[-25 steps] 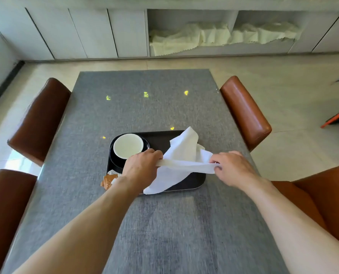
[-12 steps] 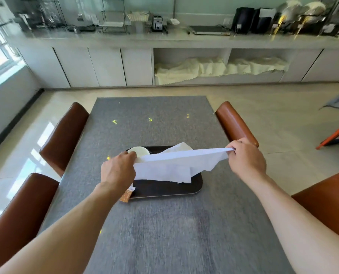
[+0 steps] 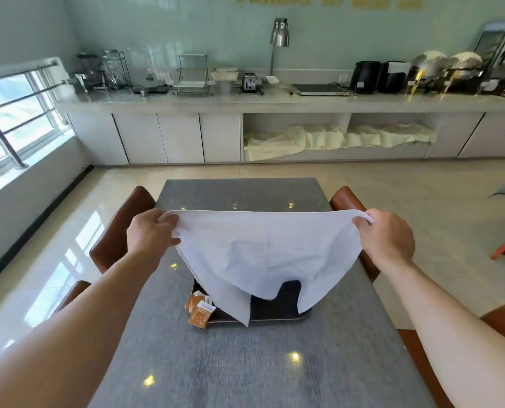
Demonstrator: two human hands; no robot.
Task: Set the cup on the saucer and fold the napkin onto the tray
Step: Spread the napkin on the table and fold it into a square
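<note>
A white cloth napkin (image 3: 263,251) hangs spread out in the air above the table. My left hand (image 3: 149,235) pinches its upper left corner and my right hand (image 3: 388,238) pinches its upper right corner. Its lower edge dangles over the dark tray (image 3: 286,301), which sits on the grey table. The hanging napkin hides the cup and saucer, along with most of the tray.
Orange sachets (image 3: 199,312) lie at the tray's front left corner. Brown leather chairs (image 3: 118,231) stand along both sides of the grey table (image 3: 245,363). A long counter (image 3: 275,98) with appliances runs along the far wall.
Both hands rose and moved apart, lifting the napkin off the tray and stretching it out flat. The view tilted up, and the cup went out of sight behind the cloth.
</note>
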